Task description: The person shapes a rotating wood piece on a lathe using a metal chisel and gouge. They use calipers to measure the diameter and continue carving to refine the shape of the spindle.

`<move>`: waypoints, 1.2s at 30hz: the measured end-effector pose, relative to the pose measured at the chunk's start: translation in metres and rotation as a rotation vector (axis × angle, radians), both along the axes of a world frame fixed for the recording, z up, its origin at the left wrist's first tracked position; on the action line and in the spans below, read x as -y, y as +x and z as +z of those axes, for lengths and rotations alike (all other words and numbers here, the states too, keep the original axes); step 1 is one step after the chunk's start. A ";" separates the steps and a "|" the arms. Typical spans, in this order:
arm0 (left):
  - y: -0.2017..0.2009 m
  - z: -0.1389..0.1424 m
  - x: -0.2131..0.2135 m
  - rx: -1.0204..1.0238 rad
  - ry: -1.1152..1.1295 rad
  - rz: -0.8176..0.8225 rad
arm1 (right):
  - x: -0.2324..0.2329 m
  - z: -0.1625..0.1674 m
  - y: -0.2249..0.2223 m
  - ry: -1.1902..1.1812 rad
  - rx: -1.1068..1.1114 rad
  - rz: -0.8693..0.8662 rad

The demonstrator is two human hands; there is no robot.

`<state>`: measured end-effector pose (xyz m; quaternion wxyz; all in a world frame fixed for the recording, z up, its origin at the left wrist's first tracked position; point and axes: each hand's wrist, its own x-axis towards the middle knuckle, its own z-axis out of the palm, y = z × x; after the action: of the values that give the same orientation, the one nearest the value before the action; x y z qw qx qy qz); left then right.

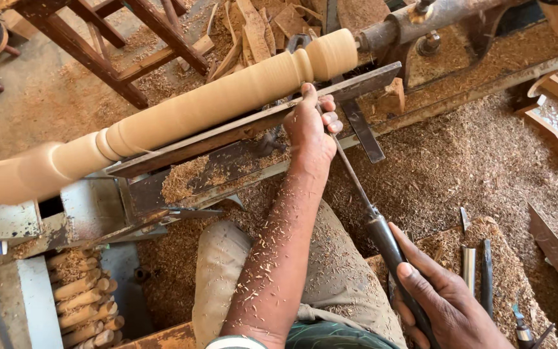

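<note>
A long pale wooden spindle [214,103] is mounted in a lathe and runs from lower left to upper right. A flat metal tool rest [227,132] lies just below it. My left hand [312,126] rests on the tool rest and pinches the shaft of a long turning chisel [356,184] against it, close to the spindle's bead. My right hand [444,300] grips the chisel's dark handle near my lap. Wood shavings cling to my left forearm and trousers.
Sawdust and shavings cover the floor and lathe bed [182,181]. Spare chisels [476,265] lie on a shavings-covered board at right. Turned wooden pieces [82,297] are stacked at lower left. A red-brown wooden frame [117,45] stands beyond the lathe, offcuts [253,32] piled beside it.
</note>
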<state>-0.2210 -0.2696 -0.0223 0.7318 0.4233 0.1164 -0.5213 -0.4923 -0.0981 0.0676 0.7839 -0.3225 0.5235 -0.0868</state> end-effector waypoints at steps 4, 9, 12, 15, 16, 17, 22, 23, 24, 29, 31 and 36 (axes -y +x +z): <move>0.000 0.004 0.000 -0.027 -0.023 0.008 | 0.002 -0.003 -0.004 0.020 0.018 -0.010; -0.001 0.006 -0.001 -0.020 -0.005 0.009 | 0.004 0.001 -0.005 0.046 -0.085 -0.007; -0.002 0.009 -0.002 0.023 0.008 0.006 | 0.005 0.003 -0.002 0.057 -0.070 -0.025; -0.003 0.012 -0.002 -0.005 0.004 0.015 | 0.006 0.004 -0.001 0.077 -0.113 -0.026; -0.003 0.012 -0.002 -0.005 -0.002 0.017 | 0.007 0.004 -0.001 0.083 -0.144 -0.025; -0.003 0.013 -0.001 -0.005 -0.008 0.020 | 0.007 0.004 -0.001 0.074 -0.122 -0.025; 0.000 0.013 0.004 -0.064 0.040 0.023 | 0.006 0.009 -0.001 0.033 -0.083 -0.019; 0.000 0.012 0.005 -0.072 0.048 0.025 | 0.006 0.011 0.000 0.031 -0.095 -0.011; 0.000 0.011 0.005 -0.066 0.044 0.020 | 0.007 0.012 0.000 0.028 -0.107 -0.006; 0.002 0.006 0.006 -0.072 0.020 0.004 | 0.008 0.017 0.007 0.007 -0.165 0.026; 0.003 0.004 0.004 -0.064 -0.022 -0.022 | 0.004 0.018 0.009 -0.024 -0.176 0.038; 0.004 0.003 -0.004 -0.044 -0.116 -0.095 | 0.000 0.020 0.009 0.014 -0.102 0.006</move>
<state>-0.2169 -0.2660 -0.0190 0.7268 0.3738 0.0817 -0.5704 -0.4833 -0.0979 0.0874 0.7586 -0.3226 0.5625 -0.0640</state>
